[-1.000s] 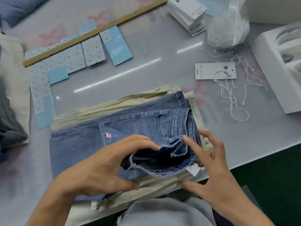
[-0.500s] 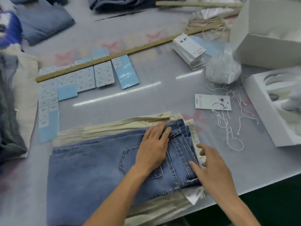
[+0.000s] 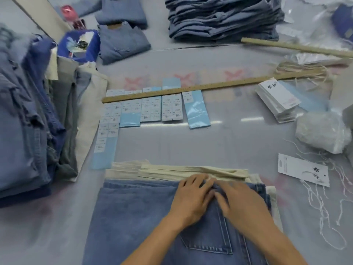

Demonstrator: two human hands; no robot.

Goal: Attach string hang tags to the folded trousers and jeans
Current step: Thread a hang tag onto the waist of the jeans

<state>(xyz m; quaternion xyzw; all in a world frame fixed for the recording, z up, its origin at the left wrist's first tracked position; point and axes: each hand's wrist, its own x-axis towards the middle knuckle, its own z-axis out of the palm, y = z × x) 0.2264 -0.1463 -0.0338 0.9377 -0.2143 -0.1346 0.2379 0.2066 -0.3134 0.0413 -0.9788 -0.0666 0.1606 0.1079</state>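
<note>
A folded pair of blue jeans [image 3: 133, 217] lies back-pocket up on top of folded cream trousers [image 3: 172, 170] at the near edge of the table. My left hand [image 3: 193, 197] rests flat on the jeans near the waistband, fingers spread. My right hand [image 3: 238, 201] lies beside it on the waistband area, fingers blurred and touching the left hand's fingers. A white hang tag [image 3: 303, 169] with a string lies to the right, among loose white strings [image 3: 324, 203]. A stack of hang tags [image 3: 277, 100] sits further back on the right.
Blue-and-white sticker sheets [image 3: 152, 109] lie under a wooden ruler [image 3: 191, 90]. A clear bag of strings [image 3: 321, 131] sits right. Piles of jeans stand at the left [image 3: 24, 111] and at the back [image 3: 223, 16]. A second ruler [image 3: 294, 47] lies far right.
The jeans were closed and flattened from the opened waistband. Both hands moved up onto the waistband edge, the right hand coming in from the jeans' right side. The camera tilted up.
</note>
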